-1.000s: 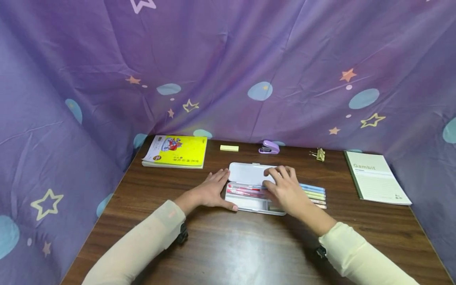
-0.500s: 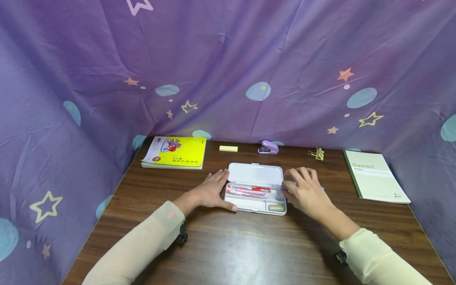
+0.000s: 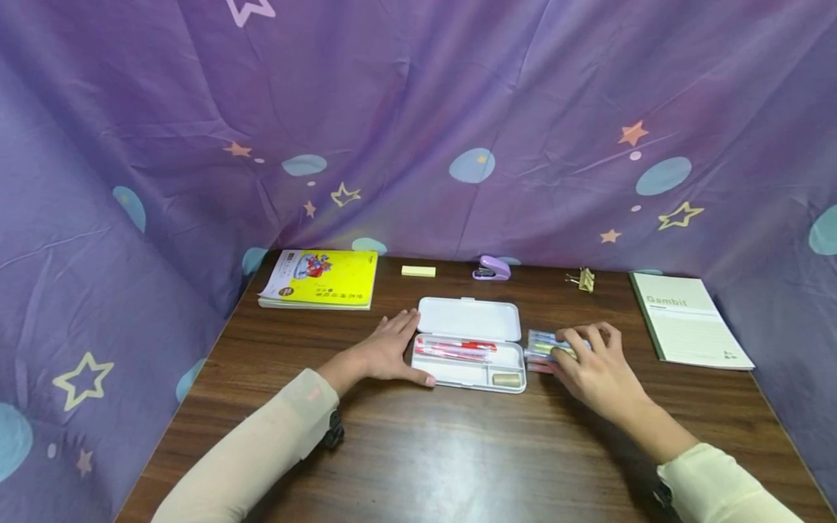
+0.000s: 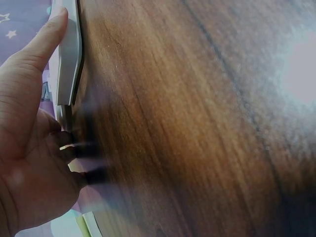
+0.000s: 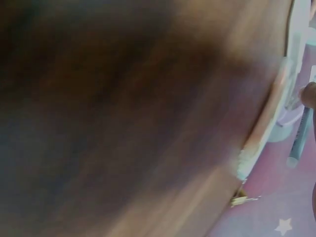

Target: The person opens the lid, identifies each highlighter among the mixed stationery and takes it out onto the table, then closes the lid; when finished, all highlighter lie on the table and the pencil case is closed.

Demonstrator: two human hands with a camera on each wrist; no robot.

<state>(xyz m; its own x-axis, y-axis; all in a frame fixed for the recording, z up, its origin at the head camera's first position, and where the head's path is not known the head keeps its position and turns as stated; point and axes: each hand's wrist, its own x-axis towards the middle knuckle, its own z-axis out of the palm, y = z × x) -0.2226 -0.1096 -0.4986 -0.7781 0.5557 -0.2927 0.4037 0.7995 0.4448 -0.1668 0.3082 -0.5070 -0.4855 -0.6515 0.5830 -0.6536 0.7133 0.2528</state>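
Note:
A white pencil case (image 3: 468, 319) lies open, its lid folded back. Red pens (image 3: 467, 349) lie in its long compartment and a small beige block (image 3: 506, 380) in a small one. My left hand (image 3: 392, 352) rests at the case's left edge, fingers and thumb extended; in the left wrist view the thumb lies along the case wall (image 4: 70, 64). My right hand (image 3: 598, 370) curls over a clear pack of coloured pens (image 3: 540, 341) just right of the case. In the right wrist view a fingertip (image 5: 309, 94) touches a grey-looking pen (image 5: 299, 140); the other fingers are mostly hidden.
Along the back of the brown table (image 3: 418, 457) lie a yellow book (image 3: 340, 280), a pale yellow eraser-like block (image 3: 418, 272), a purple stapler (image 3: 492, 269) and a gold binder clip (image 3: 583, 280). A notebook (image 3: 693, 327) lies at the right. Purple star-patterned cloth hangs behind.
My right hand has moved right from over the pencil case to the pen pack, uncovering the case's right part. The left hand has stayed at the case's left edge.

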